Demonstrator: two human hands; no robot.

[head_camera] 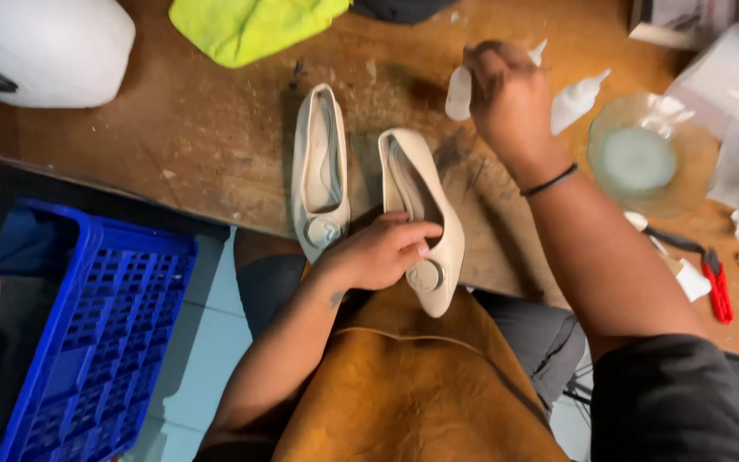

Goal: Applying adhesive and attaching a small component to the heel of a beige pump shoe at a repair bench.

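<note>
Two cream flat shoes lie on a worn wooden bench (215, 145), toes toward me. My left hand (382, 252) rests on the right shoe (428, 214), fingers over its opening near the round toe ornament. The left shoe (320, 171) lies untouched beside it. My right hand (506, 98) is stretched out farther back, closed around a small white squeeze bottle (458, 92). A second white squeeze bottle (576, 101) lies just right of that hand.
A glass bowl (643, 154) with whitish content sits at right, with red-handled snips (717, 289) and white scraps near it. A yellow-green cloth (250, 26) and white jug (44, 47) are at the back. A blue plastic crate (87, 342) stands at lower left. A tan leather apron (412, 393) covers my lap.
</note>
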